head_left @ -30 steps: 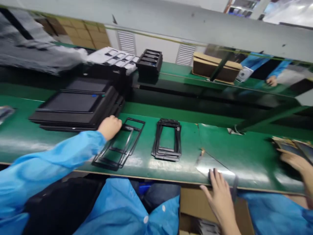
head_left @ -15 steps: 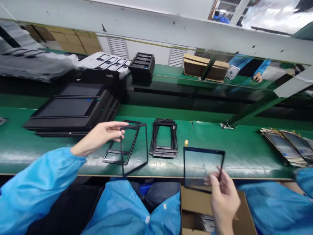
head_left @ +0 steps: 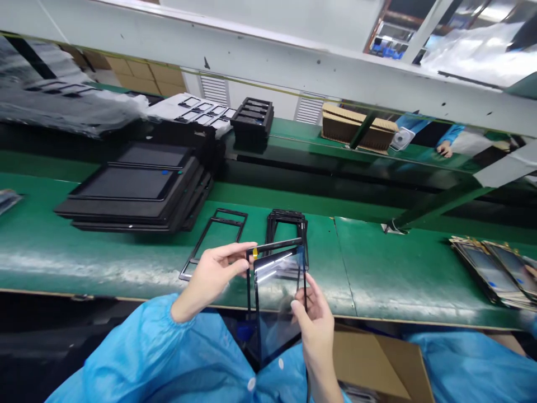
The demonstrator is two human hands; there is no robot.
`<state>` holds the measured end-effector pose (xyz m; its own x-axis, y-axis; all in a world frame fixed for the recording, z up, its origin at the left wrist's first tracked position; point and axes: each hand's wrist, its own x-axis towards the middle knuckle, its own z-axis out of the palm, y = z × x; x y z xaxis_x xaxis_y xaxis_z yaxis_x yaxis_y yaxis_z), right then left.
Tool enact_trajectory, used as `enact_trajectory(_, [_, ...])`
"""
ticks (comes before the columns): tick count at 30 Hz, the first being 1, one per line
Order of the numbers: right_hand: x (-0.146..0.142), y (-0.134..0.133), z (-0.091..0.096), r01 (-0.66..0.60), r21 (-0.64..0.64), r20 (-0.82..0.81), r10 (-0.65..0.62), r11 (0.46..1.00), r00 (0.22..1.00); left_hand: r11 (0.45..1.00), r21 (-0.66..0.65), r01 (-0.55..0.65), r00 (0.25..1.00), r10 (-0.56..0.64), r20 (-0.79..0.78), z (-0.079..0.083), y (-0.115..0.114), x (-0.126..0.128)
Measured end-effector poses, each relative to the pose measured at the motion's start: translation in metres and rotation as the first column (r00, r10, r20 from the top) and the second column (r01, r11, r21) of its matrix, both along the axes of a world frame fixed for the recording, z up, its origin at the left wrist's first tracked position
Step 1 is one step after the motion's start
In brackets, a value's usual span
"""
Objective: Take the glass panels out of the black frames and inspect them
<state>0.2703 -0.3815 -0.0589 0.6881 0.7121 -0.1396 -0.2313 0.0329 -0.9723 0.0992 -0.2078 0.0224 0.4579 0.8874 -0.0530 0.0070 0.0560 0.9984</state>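
Note:
My left hand (head_left: 216,271) pinches the top left corner of a thin black plastic frame (head_left: 272,244), held upright in front of my chest. My right hand (head_left: 314,316) grips the right edge of a dark glass panel (head_left: 277,305) that lies against that frame. Both hands meet over the near edge of the green conveyor belt (head_left: 398,268). Behind them, one loose black frame (head_left: 213,240) lies flat on the belt, and a small stack of the same frames (head_left: 287,221) sits just to its right.
A pile of black trays (head_left: 134,193) rests on the belt at the left. A row of screen panels (head_left: 495,268) lies at the right edge. An open cardboard box (head_left: 373,364) stands below the belt. Across the line sit black trays (head_left: 254,115), a cardboard box (head_left: 356,126) and another person's hand (head_left: 444,148).
My left hand lifted a frame from the belt and brought it inward. My right hand raised the glass panel from the box side and moved left, bringing panel and frame together.

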Motion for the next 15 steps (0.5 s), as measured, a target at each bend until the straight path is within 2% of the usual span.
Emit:
enact_trajectory(4, [0.0003,-0.0033,-0.0028,-0.003,0.003,0.006,0.003,1.000,1.000,1.000,-0.014,-0.003,0.999,0.004,0.039,-0.0024,-0.0033,0.0011])
enact_trajectory(9, [-0.0008,-0.0072,0.0024,0.012,-0.010,-0.019,-0.012,1.000,1.000,0.999,-0.054,-0.003,0.996,0.008,0.090,-0.0014,-0.0068,0.0019])
enact_trajectory(15, [0.0006,-0.0078,0.0063,0.023,-0.022,-0.017,-0.023,0.999,1.000,1.000,0.013,-0.006,0.992,0.004,0.129,0.0029,-0.0080,0.0057])
